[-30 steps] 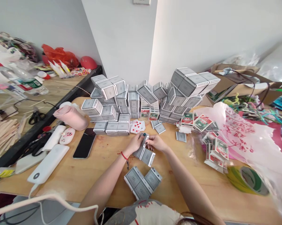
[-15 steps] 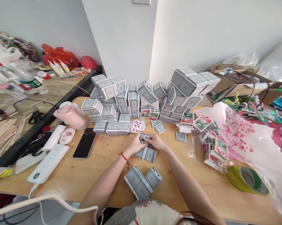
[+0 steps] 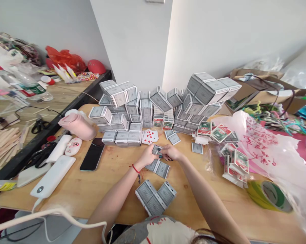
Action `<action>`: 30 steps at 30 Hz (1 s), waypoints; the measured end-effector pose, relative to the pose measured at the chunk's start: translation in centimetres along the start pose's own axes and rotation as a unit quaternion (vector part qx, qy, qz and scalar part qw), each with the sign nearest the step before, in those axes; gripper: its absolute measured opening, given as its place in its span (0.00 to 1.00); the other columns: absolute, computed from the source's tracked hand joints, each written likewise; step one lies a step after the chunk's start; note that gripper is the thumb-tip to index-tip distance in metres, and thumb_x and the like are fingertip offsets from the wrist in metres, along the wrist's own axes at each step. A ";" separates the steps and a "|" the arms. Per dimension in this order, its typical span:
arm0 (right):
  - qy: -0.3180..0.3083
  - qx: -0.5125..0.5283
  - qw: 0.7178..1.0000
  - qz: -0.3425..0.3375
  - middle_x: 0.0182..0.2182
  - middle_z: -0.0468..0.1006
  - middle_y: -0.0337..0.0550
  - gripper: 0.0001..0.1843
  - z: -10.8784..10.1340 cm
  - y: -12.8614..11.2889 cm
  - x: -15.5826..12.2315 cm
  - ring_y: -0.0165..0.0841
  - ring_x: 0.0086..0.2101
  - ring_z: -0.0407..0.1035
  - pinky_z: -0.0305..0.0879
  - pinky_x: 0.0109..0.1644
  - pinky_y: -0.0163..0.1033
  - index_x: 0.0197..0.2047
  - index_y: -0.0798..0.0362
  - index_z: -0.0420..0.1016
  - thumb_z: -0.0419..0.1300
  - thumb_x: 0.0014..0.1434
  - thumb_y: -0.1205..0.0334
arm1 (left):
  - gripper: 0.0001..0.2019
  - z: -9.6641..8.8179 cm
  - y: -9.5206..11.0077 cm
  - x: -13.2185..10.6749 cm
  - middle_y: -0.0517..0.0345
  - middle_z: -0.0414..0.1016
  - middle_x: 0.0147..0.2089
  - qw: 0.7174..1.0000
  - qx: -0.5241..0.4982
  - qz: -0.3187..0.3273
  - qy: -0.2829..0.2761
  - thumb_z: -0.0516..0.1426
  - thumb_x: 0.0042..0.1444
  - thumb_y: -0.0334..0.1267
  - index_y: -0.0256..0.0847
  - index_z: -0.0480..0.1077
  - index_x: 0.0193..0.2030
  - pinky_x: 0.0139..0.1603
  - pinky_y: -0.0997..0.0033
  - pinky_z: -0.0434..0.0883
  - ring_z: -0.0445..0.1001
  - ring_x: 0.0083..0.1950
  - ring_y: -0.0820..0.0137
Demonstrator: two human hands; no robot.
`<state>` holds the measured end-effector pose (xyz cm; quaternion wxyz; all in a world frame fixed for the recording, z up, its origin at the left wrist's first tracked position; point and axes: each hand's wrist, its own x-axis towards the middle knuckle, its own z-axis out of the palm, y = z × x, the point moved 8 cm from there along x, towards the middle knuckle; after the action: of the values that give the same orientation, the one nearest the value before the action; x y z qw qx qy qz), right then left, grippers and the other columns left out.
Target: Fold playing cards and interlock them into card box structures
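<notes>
My left hand, with a red cord at its wrist, grips a grey-backed playing card; whether it is one card or a few I cannot tell. At the card's right edge, my right hand has its fingers pinched on it. Just below the hands lie flat grey-backed cards side by side. Closer to my body is a V-shaped piece made of joined card blocks. Beyond the hands, a fanned set of face-up cards shows red hearts, and loose cards lie to its right.
Stacked card blocks rise at the back left, others at the back right. A phone, a white power bank and a pink roll sit left. Card boxes, yellow tape and a plastic bag lie right.
My right hand has shifted slightly right along the card, and its fingers have curled at the card's edge. The left hand keeps its hold. The view has moved very slightly.
</notes>
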<state>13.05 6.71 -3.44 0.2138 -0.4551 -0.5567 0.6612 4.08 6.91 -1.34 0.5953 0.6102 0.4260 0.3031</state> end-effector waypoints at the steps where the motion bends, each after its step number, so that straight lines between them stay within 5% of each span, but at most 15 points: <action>1: -0.010 0.010 1.000 0.003 0.06 0.66 0.36 0.23 0.1 0.0 0.0 0.21 0.06 0.51 0.43 0.09 0.28 0.13 0.56 0.62 0.55 0.50 0.48 | 0.14 0.2 0.0 0.0 0.57 0.71 0.35 1.000 -0.011 -0.002 -0.010 0.59 0.38 0.29 0.36 0.63 0.34 0.38 0.70 0.66 0.69 0.36 0.69; 6: -0.092 0.057 0.994 0.031 0.11 0.71 0.41 0.24 0.7 -0.1 -0.5 0.24 0.08 0.58 0.51 0.10 0.29 0.19 0.59 0.67 0.55 0.49 0.44 | 0.13 0.8 0.4 -0.2 0.55 0.71 0.36 0.995 -0.072 -0.004 -0.062 0.59 0.40 0.32 0.36 0.63 0.35 0.38 0.69 0.66 0.69 0.36 0.69; 9: -0.090 0.062 0.994 0.004 0.14 0.73 0.43 0.24 0.5 -0.5 -0.4 0.25 0.11 0.61 0.55 0.13 0.29 0.21 0.59 0.68 0.56 0.48 0.44 | 0.15 0.2 0.4 -0.3 0.55 0.72 0.36 0.994 -0.097 -0.014 -0.052 0.60 0.41 0.33 0.35 0.64 0.38 0.39 0.70 0.65 0.69 0.36 0.69; 16: 0.229 0.098 0.961 -0.124 0.18 0.71 0.39 0.20 -4.1 -1.5 0.8 0.25 0.16 0.62 0.59 0.18 0.31 0.30 0.55 0.68 0.56 0.47 0.44 | 0.14 -2.2 -0.2 -0.4 0.55 0.72 0.38 0.991 -0.125 -0.022 0.040 0.53 0.50 0.37 0.36 0.66 0.44 0.41 0.70 0.65 0.69 0.40 0.69; 21: 0.266 0.053 0.956 -0.114 0.15 0.67 0.33 0.21 -4.4 -2.1 3.4 0.26 0.12 0.56 0.52 0.15 0.32 0.41 0.52 0.68 0.56 0.47 0.47 | 0.17 -1.9 -0.1 -0.5 0.53 0.73 0.41 0.993 -0.116 -0.033 0.015 0.55 0.46 0.34 0.36 0.66 0.46 0.41 0.69 0.66 0.70 0.43 0.66; 24: 0.307 -0.081 0.940 -0.123 0.24 0.73 0.36 0.27 -4.9 -3.5 4.4 0.28 0.21 0.63 0.59 0.24 0.33 0.46 0.50 0.67 0.63 0.42 0.52 | 0.19 -1.8 0.1 -0.6 0.52 0.72 0.43 0.995 -0.091 -0.031 0.012 0.57 0.44 0.33 0.35 0.65 0.46 0.43 0.68 0.66 0.70 0.45 0.65; 27: 0.308 -0.192 0.925 -0.115 0.29 0.74 0.39 0.27 -4.9 -4.3 5.5 0.31 0.28 0.66 0.60 0.32 0.35 0.44 0.51 0.70 0.65 0.38 0.52 | 0.19 -1.9 0.0 -0.6 0.52 0.72 0.44 0.996 -0.078 -0.025 0.022 0.58 0.44 0.32 0.35 0.65 0.46 0.43 0.68 0.67 0.70 0.45 0.66; 30: 0.331 -0.205 0.916 -0.094 0.23 0.71 0.37 0.26 -5.3 -3.8 5.7 0.30 0.25 0.64 0.58 0.29 0.34 0.41 0.53 0.71 0.65 0.38 0.51 | 0.18 -1.9 -0.1 -0.6 0.51 0.72 0.43 0.997 -0.069 -0.022 0.027 0.58 0.44 0.33 0.34 0.65 0.44 0.42 0.67 0.67 0.70 0.43 0.66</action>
<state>13.82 15.11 -1.83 0.3491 -0.6274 -0.6175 0.3212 2.13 7.31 -1.17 0.6308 0.5493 0.4333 0.3355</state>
